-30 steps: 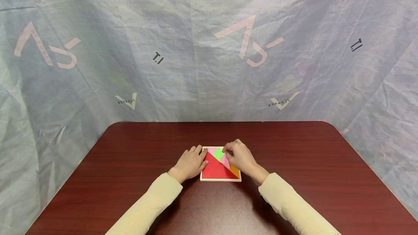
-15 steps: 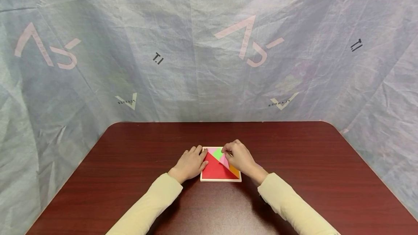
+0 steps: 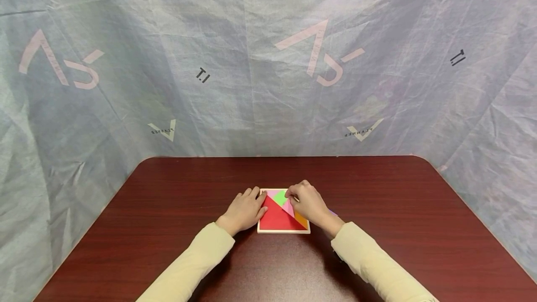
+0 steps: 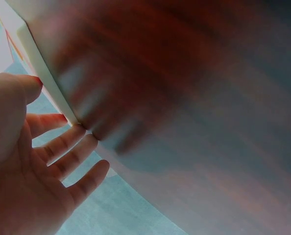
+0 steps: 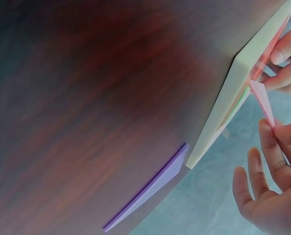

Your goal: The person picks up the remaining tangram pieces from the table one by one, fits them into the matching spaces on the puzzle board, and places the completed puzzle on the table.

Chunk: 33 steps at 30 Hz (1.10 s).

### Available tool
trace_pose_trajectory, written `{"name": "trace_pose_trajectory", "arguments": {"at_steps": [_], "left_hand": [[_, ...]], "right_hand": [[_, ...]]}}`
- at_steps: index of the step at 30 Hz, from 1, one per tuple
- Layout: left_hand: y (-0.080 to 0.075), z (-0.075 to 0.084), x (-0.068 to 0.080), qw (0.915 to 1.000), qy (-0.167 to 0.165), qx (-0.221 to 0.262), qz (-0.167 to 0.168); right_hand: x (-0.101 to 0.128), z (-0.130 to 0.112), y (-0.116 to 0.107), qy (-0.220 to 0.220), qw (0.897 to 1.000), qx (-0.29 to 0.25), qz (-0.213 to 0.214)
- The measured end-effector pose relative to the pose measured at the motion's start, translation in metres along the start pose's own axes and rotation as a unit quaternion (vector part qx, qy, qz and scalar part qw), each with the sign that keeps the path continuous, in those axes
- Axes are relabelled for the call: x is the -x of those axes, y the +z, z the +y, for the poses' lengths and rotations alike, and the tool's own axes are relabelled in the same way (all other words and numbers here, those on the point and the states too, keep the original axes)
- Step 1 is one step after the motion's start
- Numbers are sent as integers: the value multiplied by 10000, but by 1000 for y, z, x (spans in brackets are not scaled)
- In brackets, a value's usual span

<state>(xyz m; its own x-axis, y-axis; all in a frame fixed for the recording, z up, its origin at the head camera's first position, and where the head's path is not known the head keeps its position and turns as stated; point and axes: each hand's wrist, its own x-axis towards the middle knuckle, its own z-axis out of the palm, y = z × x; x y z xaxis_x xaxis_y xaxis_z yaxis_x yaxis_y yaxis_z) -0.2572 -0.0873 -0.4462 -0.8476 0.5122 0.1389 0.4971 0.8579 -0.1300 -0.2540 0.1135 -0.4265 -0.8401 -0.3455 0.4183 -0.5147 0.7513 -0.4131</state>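
Head view: broad bare room on the dark red table [image 3: 168, 227] is seen around the puzzle tray [image 3: 283, 230], away from both hands. The tray's left edge is touched by the straight fingers of the left hand [image 3: 245, 210]. A pink piece [image 5: 263, 100] is pinched above the tray by the right hand [image 3: 308, 203]. A purple piece [image 5: 148, 192] lies just outside the tray's right edge.

The right hand [image 5: 270, 196] pinches a pink triangular piece [image 5: 263, 99] just above the cream puzzle tray [image 5: 233, 105]. A purple piece [image 5: 148, 193] lies on the dark wooden table [image 5: 86, 98] beside the tray's corner.
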Motion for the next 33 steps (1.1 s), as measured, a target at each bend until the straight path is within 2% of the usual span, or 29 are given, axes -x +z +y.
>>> {"name": "trace_pose_trajectory", "arguments": {"at_steps": [6, 24, 33], "left_hand": [[1, 0, 0, 10000, 10, 16, 0], [0, 0, -1, 10000, -4, 35, 7], [0, 0, 0, 10000, -9, -15, 2]], "right_hand": [[0, 1, -1, 87, 9999, 45, -58], [-1, 6, 1, -128, 9986, 294, -413], [0, 11, 0, -232, 9944, 560, -868]]}}
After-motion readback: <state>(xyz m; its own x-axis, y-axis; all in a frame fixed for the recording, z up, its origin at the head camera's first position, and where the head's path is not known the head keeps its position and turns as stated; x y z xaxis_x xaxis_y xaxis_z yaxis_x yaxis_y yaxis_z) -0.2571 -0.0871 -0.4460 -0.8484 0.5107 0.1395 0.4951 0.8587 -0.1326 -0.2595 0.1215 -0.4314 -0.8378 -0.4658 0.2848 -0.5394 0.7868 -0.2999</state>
